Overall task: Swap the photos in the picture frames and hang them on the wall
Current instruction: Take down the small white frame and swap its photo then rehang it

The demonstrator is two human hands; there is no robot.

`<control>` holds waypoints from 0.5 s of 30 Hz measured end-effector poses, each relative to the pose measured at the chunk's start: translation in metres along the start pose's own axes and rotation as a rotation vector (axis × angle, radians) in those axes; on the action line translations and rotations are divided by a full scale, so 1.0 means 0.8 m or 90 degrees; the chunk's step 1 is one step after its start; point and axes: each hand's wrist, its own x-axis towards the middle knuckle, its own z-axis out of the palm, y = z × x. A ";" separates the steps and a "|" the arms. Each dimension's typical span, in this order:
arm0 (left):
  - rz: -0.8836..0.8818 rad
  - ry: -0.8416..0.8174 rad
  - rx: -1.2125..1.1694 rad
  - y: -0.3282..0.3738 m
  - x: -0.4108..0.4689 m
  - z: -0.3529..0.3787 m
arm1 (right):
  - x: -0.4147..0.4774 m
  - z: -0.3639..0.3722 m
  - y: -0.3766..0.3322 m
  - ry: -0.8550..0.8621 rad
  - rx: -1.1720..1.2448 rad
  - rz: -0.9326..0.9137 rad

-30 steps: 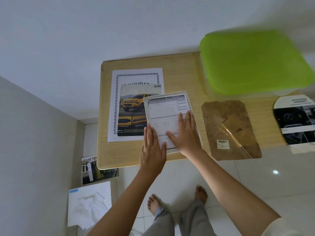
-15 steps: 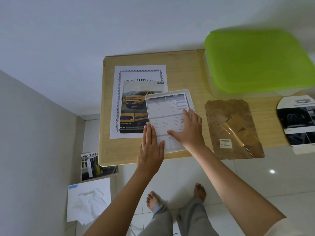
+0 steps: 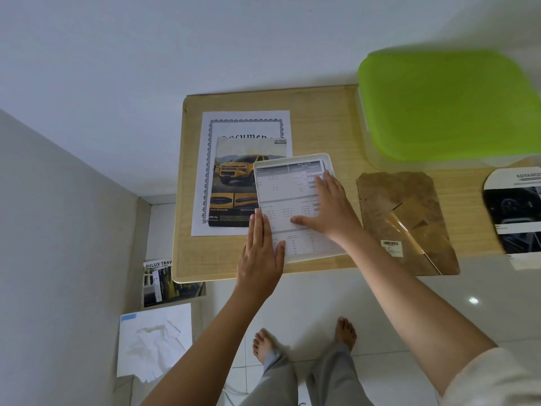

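Observation:
A white picture frame [image 3: 295,183] lies flat on the wooden table [image 3: 322,124], with a printed table sheet showing in it. My left hand [image 3: 262,253] lies flat on its lower left edge, fingers together. My right hand [image 3: 329,208] presses flat on the sheet at the frame's right side, fingers spread. To the left, partly under the frame, lies a photo of a yellow truck [image 3: 237,174] on a bordered document sheet [image 3: 246,124]. To the right lies a brown frame backing board [image 3: 407,218] with a stand and barcode sticker.
A green-lidded plastic box [image 3: 445,104] stands at the table's back right. A dark brochure [image 3: 515,212] hangs over the right front edge. On the floor at left lie a truck brochure [image 3: 164,281] and crumpled white paper [image 3: 155,341]. My bare feet stand below the table edge.
My right hand has slid up and to the right across the sheet in the frame. My left hand stays at the frame's lower left edge.

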 end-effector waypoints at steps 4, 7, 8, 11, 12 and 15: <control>0.001 0.005 0.006 0.001 0.000 0.001 | 0.029 -0.022 0.006 -0.047 -0.001 -0.053; 0.004 0.013 0.013 0.000 0.001 0.002 | 0.041 -0.027 0.009 -0.068 -0.019 -0.075; 0.004 0.014 0.013 0.000 0.001 0.002 | 0.042 -0.027 0.010 -0.069 -0.024 -0.078; 0.000 0.010 0.009 0.000 0.001 0.003 | 0.042 -0.021 0.012 -0.058 -0.023 -0.077; -0.001 0.011 0.010 0.000 0.001 0.003 | 0.042 -0.019 0.012 -0.051 -0.020 -0.076; 0.001 0.019 0.011 0.000 0.001 0.004 | 0.043 -0.015 0.012 -0.036 -0.002 -0.075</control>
